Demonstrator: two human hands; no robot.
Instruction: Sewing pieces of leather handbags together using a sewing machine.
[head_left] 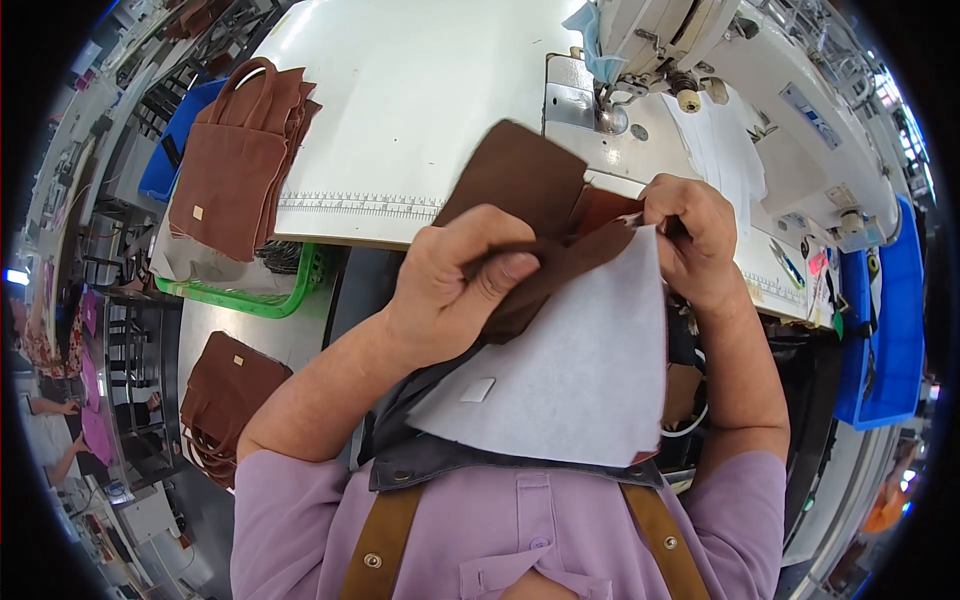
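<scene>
A brown leather bag panel [520, 175] with a white backing sheet [590, 360] is held up in front of my chest, over the near edge of the sewing table. My left hand [455, 280] grips a folded brown part of it between thumb and fingers. At the upper right corner, my right hand [695, 235] pinches the panel's edge, where a reddish-brown strip shows. A small pale square patch sits low on the white side. The right fingertips partly hide what they pinch.
An industrial sewing machine [690, 60] stands at the far right on the white table [400, 110]. Brown bag pieces with handles [235, 170] lie stacked at left, above a green basket [290, 300]. More brown pieces [230, 390] lie lower left. A blue bin [885, 320] stands right.
</scene>
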